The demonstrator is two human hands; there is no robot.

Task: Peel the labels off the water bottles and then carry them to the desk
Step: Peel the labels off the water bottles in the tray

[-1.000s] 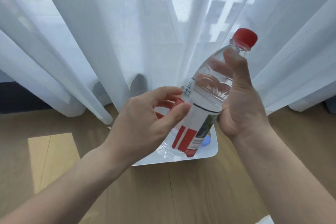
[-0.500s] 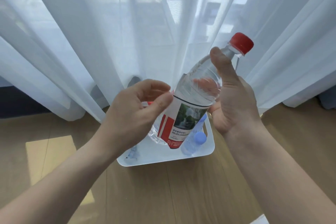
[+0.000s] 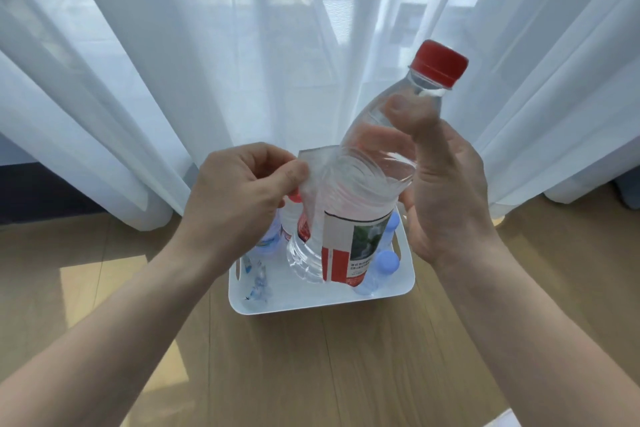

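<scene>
A clear water bottle [image 3: 374,180] with a red cap [image 3: 438,62] is held tilted above the white basket [image 3: 322,303]. My right hand [image 3: 446,191] grips its upper body, thumb near the neck. My left hand [image 3: 239,198] pinches a loose flap of the red, white and green label [image 3: 349,250], lifted off the bottle's left side; the remainder of the label still wraps the lower body. In the basket lie bottles with pale blue caps [image 3: 386,262], and another red-capped bottle shows partly behind my left hand.
The basket sits on a light wooden floor [image 3: 311,364], just in front of sheer white curtains [image 3: 138,80] covering a window with a railing outside. A crumpled clear wrapper [image 3: 258,282] lies in the basket's left part.
My left hand has pulled a flap of the label up and away from the bottle. The bottle has turned and now hangs more upright over the basket, closer to the camera.
</scene>
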